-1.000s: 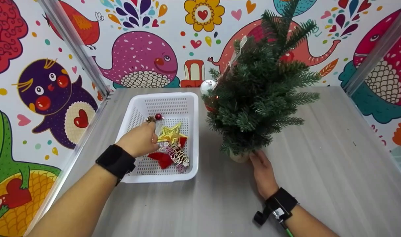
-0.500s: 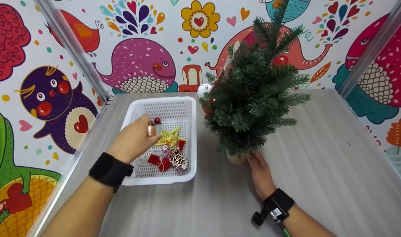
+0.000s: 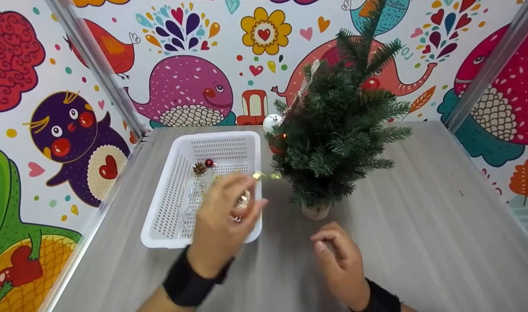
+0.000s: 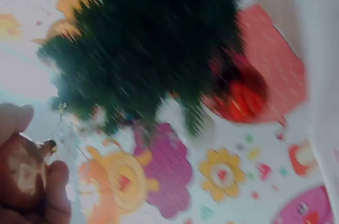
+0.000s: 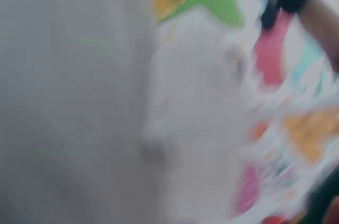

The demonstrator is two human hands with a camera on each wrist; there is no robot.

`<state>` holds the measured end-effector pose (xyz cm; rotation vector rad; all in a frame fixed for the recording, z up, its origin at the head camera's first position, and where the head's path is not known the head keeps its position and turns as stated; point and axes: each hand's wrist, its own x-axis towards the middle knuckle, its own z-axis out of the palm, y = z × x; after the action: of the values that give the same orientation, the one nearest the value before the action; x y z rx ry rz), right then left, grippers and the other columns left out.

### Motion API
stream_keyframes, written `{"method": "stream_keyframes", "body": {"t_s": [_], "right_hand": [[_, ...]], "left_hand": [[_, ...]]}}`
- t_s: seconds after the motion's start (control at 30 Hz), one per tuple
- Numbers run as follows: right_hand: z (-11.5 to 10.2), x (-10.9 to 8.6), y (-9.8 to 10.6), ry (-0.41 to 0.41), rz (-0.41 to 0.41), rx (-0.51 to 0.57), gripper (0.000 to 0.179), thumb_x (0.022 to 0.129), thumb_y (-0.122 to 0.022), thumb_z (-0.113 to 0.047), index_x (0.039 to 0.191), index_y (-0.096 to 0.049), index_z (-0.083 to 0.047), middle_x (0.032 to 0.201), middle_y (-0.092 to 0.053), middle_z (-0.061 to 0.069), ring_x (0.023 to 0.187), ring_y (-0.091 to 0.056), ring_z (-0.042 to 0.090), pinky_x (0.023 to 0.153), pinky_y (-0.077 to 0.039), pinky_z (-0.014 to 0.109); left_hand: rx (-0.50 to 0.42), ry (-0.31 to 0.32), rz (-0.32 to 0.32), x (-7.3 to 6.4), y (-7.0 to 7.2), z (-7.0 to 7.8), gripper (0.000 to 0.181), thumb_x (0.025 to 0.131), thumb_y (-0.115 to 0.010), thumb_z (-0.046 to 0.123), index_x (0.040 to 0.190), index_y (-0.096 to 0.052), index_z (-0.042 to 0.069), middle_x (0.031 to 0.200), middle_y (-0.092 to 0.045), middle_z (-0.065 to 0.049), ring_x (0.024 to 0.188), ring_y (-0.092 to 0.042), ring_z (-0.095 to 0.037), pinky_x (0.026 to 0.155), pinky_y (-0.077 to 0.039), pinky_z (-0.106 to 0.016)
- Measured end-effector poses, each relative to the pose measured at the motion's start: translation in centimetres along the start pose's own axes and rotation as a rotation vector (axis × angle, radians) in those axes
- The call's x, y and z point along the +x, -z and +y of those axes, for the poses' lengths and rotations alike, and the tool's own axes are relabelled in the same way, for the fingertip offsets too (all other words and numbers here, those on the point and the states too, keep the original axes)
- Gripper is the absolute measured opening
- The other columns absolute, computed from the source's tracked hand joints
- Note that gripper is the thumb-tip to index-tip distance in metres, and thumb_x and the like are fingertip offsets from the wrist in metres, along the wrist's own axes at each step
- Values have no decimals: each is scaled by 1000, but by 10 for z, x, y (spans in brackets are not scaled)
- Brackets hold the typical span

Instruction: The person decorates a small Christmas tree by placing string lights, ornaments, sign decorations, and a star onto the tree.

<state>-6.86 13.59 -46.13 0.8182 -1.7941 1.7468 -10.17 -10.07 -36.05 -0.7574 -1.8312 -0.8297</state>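
Observation:
My left hand (image 3: 223, 219), blurred, is above the right part of the white basket (image 3: 160, 212). It holds a shiny copper-coloured bauble (image 4: 24, 168) with a gold cap and a thin loop, and its fingers wrap round the bauble in the left wrist view. My right hand (image 3: 342, 264) is in front of the small Christmas tree (image 3: 333, 134), apart from its pale base (image 3: 314, 211). The fingers are loosely curled and I see nothing in them. On the tree's left side hang a white bauble (image 3: 272, 124) and a red bauble (image 4: 241, 97).
Inside the basket lie a pine cone (image 3: 199, 168), a small red ball (image 3: 209, 163) and clear plastic pieces; my left hand hides most of the other ornaments. The grey tabletop (image 3: 441, 225) runs up to patterned walls, with metal posts (image 3: 101, 69) at the corners.
The left hand has lifted the bauble from the basket's left part and swung right, towards the tree. The right hand has let go of the tree's base and drawn back.

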Motion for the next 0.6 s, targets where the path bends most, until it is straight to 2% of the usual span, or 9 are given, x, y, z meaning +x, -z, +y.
{"method": "stream_keyframes", "body": {"t_s": [0.03,0.1,0.13,0.2,0.27,0.37,0.43,0.5,0.6], "right_hand": [[-10,6,-2,66,-50,53,31,89,-43,28,112,-58,15,99,-57,10,86,-52,15,74,-46,28],[-27,22,-3,86,-112,156,36,88,-40,27,116,-59,14,104,-61,10,91,-59,15,77,-52,26],[-35,31,-3,54,-119,191,38,89,-40,24,119,-60,12,106,-64,9,92,-62,14,77,-54,26],[-47,45,0,-56,-113,251,42,93,-40,17,127,-60,5,113,-66,8,97,-65,13,81,-58,26],[-54,54,4,-177,-80,286,44,99,-41,11,138,-57,-3,124,-65,5,106,-66,13,88,-58,25],[-58,60,11,-275,-39,328,44,102,-46,8,142,-57,-7,128,-66,5,111,-66,13,91,-58,24],[-56,61,16,-278,-20,359,41,101,-47,11,136,-61,-4,124,-69,5,108,-69,13,89,-59,25],[-53,62,19,-275,-8,380,35,99,-48,15,124,-67,0,115,-72,5,100,-72,13,83,-60,25],[-50,64,24,-265,20,368,31,98,-49,18,112,-69,-1,110,-71,4,94,-72,11,79,-60,24]], "left_hand": [[-19,-47,30,0,-6,9,34,91,-79,17,115,-65,-3,112,-67,-19,94,-69,-27,75,-62,-24],[-58,-125,73,0,-19,24,34,94,-77,19,113,-64,-5,110,-66,-20,92,-69,-26,80,-62,-26],[-69,-150,84,-1,-25,30,33,94,-76,20,112,-63,-5,110,-66,-20,92,-69,-27,83,-62,-28],[-114,-160,86,-1,-37,42,32,93,-77,17,112,-63,-5,110,-66,-20,93,-69,-26,86,-62,-29],[-142,-146,67,-3,-46,50,32,92,-78,15,114,-64,-4,112,-66,-19,96,-69,-25,89,-61,-28],[-186,-89,23,-7,-55,56,36,89,-81,14,118,-65,0,115,-66,-17,101,-68,-24,93,-60,-27],[-209,-59,-4,-9,-58,57,38,88,-83,14,120,-65,1,116,-66,-16,104,-68,-23,95,-59,-26],[-229,-42,-18,-10,-59,56,41,87,-84,15,121,-65,1,117,-66,-15,105,-68,-23,95,-58,-26],[-241,-34,-36,-12,-60,55,42,87,-84,16,121,-64,2,117,-66,-15,105,-68,-22,96,-58,-26]]}}
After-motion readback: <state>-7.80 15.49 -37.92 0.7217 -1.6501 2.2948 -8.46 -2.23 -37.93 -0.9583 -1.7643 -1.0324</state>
